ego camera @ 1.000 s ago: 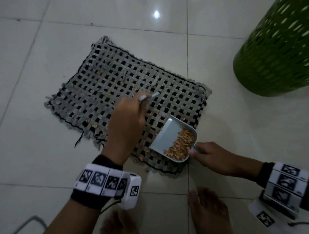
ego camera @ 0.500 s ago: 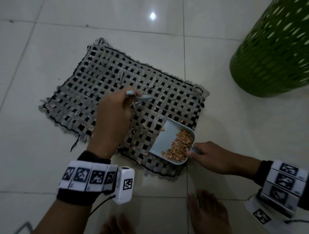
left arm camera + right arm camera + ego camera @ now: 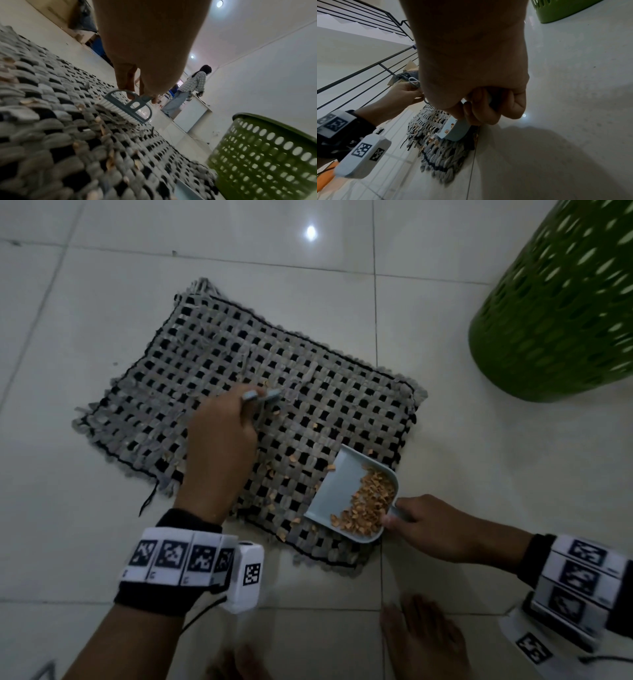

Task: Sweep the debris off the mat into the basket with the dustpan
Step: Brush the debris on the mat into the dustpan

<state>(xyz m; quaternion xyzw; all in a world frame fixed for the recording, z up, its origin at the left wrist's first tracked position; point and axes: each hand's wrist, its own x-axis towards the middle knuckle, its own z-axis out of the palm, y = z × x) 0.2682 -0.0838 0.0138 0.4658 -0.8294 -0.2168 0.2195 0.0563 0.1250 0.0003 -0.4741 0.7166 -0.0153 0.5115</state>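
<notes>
A grey-and-black woven mat (image 3: 212,364) lies on the tiled floor, with orange-tan debris bits (image 3: 274,467) scattered over its near part. My left hand (image 3: 219,446) grips a small grey-blue brush (image 3: 126,106) whose bristles touch the mat near its middle. My right hand (image 3: 435,529) holds the handle of a pale blue dustpan (image 3: 339,491) resting on the mat's near right corner, mouth toward the brush. A heap of debris (image 3: 370,505) lies in the pan. The green perforated basket (image 3: 561,302) stands to the far right.
My bare feet (image 3: 421,642) show at the bottom edge. Glossy floor tiles (image 3: 479,457) surround the mat. In the left wrist view a person (image 3: 188,89) stands far off by a white counter. A stair railing (image 3: 359,70) runs along the left in the right wrist view.
My left hand has carried the brush away from the dustpan, up and left toward the mat's middle. The dustpan and right hand have stayed where they were.
</notes>
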